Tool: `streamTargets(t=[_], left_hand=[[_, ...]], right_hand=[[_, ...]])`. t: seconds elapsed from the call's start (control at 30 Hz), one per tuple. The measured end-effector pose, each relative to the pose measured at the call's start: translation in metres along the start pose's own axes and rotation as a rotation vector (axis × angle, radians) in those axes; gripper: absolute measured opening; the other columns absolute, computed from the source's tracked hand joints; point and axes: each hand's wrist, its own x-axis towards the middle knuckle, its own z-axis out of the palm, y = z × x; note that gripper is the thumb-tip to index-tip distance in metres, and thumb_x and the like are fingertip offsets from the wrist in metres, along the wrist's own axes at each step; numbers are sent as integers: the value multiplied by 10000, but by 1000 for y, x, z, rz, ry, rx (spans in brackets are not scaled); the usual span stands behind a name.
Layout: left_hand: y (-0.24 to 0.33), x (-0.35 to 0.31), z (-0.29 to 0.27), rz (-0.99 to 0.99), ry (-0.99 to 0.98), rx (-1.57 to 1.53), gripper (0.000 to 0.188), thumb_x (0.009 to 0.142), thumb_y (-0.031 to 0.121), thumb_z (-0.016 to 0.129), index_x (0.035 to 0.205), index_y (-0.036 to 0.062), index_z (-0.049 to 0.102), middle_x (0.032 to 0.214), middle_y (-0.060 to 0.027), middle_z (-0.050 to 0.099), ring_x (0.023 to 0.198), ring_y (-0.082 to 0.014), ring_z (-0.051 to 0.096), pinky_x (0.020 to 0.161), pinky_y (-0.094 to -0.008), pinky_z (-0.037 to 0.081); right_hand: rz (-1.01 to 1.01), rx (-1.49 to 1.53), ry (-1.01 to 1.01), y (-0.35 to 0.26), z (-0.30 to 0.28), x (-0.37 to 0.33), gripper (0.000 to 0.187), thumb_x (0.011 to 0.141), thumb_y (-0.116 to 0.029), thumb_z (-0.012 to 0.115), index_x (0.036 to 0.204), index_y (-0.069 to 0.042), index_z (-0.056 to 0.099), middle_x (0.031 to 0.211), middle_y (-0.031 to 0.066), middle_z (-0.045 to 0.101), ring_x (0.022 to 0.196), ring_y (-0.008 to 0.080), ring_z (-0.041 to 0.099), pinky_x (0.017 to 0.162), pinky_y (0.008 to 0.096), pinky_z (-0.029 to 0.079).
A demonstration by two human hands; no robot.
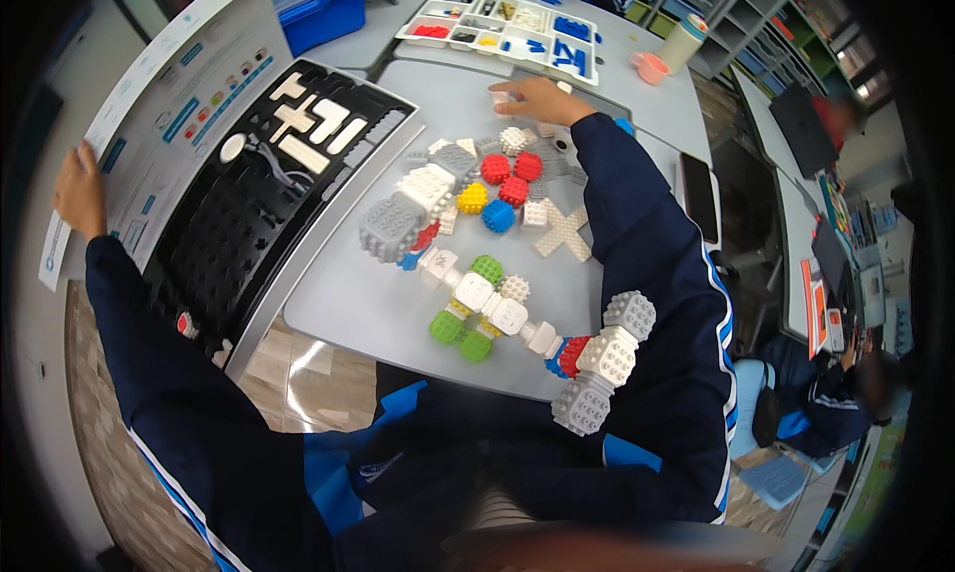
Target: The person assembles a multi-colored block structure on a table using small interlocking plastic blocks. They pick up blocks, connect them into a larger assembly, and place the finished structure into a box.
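Observation:
My left hand (pixel 82 189) is closed on the outer edge of the upright lid (pixel 214 60) of a kit box. Inside that open box, the black tray (pixel 214 244) holds white and grey blocks and a cable. My right hand (pixel 542 101) reaches to the table's far side, its fingers on a small white block (pixel 499 99). Nearer me lies a long model of white connected blocks (pixel 477 291), with green studded pieces under its middle and grey-and-white studded ends. Between it and my right hand sit red studded blocks (pixel 512 191), a yellow one (pixel 473 198) and a blue one (pixel 497 216).
A white cross-shaped plate (pixel 565 232) lies beside my right sleeve. Farther back stand a compartment tray (pixel 502 35) of small parts, a pink cup (pixel 651 69), a bottle (pixel 683 43) and a blue bin (pixel 323 15). A phone (pixel 698 199) rests at the right edge. Other people sit nearby.

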Motion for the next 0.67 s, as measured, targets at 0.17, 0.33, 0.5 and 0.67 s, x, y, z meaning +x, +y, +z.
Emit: streamTargets(t=[0.17, 0.33, 0.5, 0.67], left_hand=[[5, -6, -8, 33, 156, -13, 441, 1010, 536, 488, 1118, 179, 722, 1015, -83, 748, 962, -279, 697, 871, -440, 480], [15, -5, -20, 33, 112, -19, 456, 1018, 542, 474, 1077, 155, 706, 980, -58, 731, 963, -258, 676, 853, -433, 467], [4, 14, -7, 115, 6, -7, 576, 1005, 622, 444, 1175, 115, 659, 1135, -57, 695, 1081, -241, 627, 932, -475, 427], [-8, 29, 33, 102, 54, 27, 686, 992, 674, 436, 1391, 131, 566, 1314, -67, 635, 1259, -206, 556, 1070, -591, 323]], right_hand=[[94, -133, 47, -30, 26, 33, 347, 884, -274, 690, 1204, -156, 751, 1005, 225, 702, 926, 390, 689, 861, 464, 554], [-70, -22, 240, -98, 0, 64, 360, 848, -150, 676, 1201, -131, 745, 961, 217, 690, 886, 361, 687, 808, 446, 555], [-290, 485, 204, -179, -13, 77, 549, 855, -125, 680, 1398, -111, 598, 891, 173, 666, 789, 312, 644, 755, 390, 527], [-217, 455, 38, -185, -14, 65, 529, 832, -180, 736, 1351, -128, 649, 1017, 173, 728, 905, 264, 703, 855, 354, 550]])
